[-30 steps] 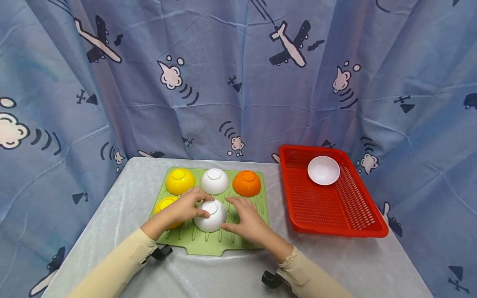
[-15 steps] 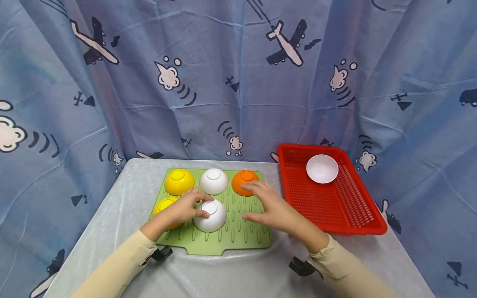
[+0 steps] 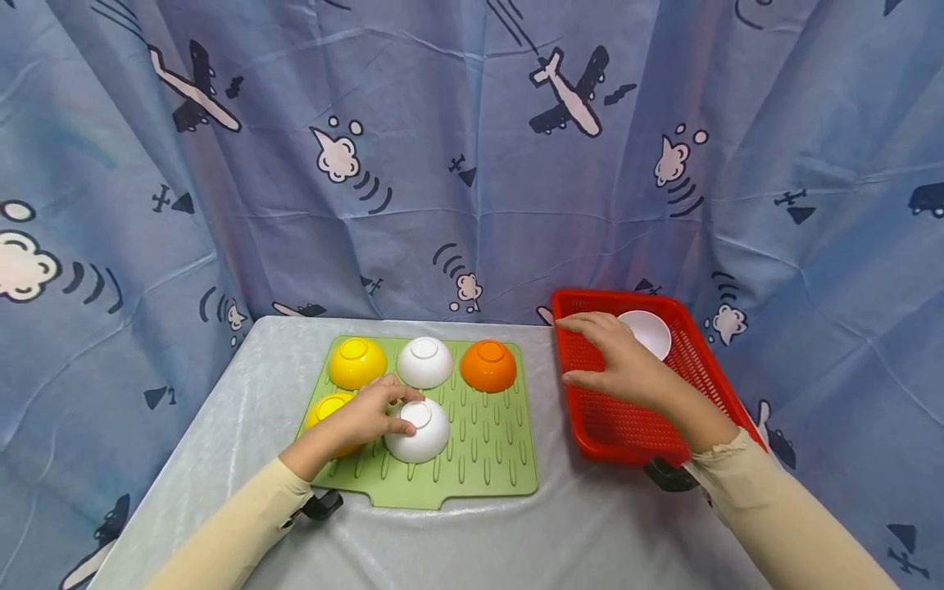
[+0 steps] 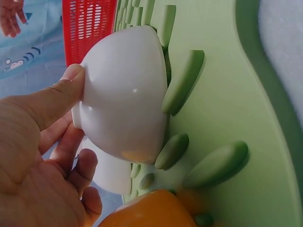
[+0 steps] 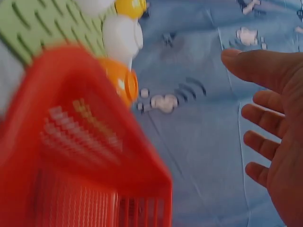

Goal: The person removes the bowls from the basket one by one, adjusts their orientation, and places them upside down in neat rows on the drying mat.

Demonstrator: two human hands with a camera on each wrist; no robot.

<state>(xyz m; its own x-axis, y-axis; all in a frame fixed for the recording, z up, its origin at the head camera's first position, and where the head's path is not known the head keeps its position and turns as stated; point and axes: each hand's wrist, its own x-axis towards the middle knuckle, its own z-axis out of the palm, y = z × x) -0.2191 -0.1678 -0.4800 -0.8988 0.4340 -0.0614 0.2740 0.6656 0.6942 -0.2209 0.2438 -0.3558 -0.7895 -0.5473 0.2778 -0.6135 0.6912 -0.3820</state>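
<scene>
My left hand [image 3: 369,410] pinches the foot ring of an upside-down white bowl [image 3: 426,438] in the front row of a green ridged mat [image 3: 483,467]. In the left wrist view, thumb and fingers stand on either side of the ring of this white bowl [image 4: 125,94], its rim down on the mat. Over the red basket [image 3: 590,430] hangs my right hand [image 3: 627,360], fingers spread and holding nothing. It partly covers a white bowl [image 3: 652,334] lying mouth up in the basket. The right wrist view shows the right hand [image 5: 279,118] apart from the basket wall.
Upside down along the mat's back row are a yellow bowl [image 3: 357,365], a white bowl [image 3: 424,365] and an orange bowl [image 3: 488,367]. Another yellow bowl [image 3: 324,406] is partly hidden by the left hand. A blue curtain [image 3: 413,164] hangs behind the table [image 3: 516,549].
My right hand has moved right from beside the front white bowl, past the orange bowl, to above the red basket. The left hand has stayed on the front white bowl.
</scene>
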